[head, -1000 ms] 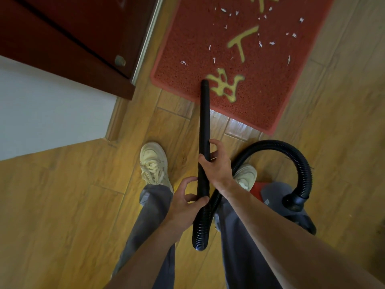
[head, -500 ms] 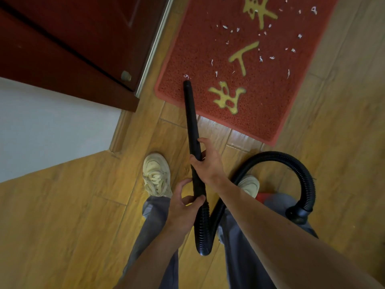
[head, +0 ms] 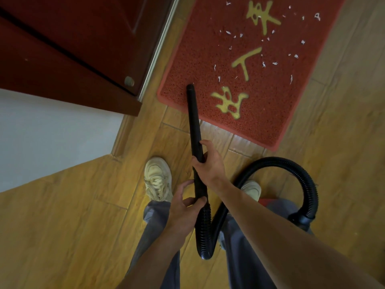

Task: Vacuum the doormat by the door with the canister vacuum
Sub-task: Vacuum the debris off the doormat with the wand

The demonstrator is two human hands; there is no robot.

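**Red mat, black hose, honey floor**

The doormat [head: 260, 122] is being seen in red, with yellow characters [head: 229, 102] and white scraps [head: 228, 32] being carried on it. The wand [head: 193, 113] and ribbed hose [head: 275, 162] are being shown black, the floor [head: 62, 226] in yellow-brown wood grain, the door [head: 83, 38] dark red-brown, the shoes [head: 158, 180] cream, the trousers [head: 154, 226] grey.

Doormat [head: 208, 59]: coarse looped pile, rough, matt. White papery scraps [head: 228, 32] lie on it. Wand [head: 193, 117] over the mat's near edge: smooth black plastic, dull sheen. Hose [head: 308, 184] right of the mat: ribbed black plastic. Floor [head: 62, 226] around the mat: glossy wood-look planks. Door [head: 93, 28] left of the mat: dark varnished wood.
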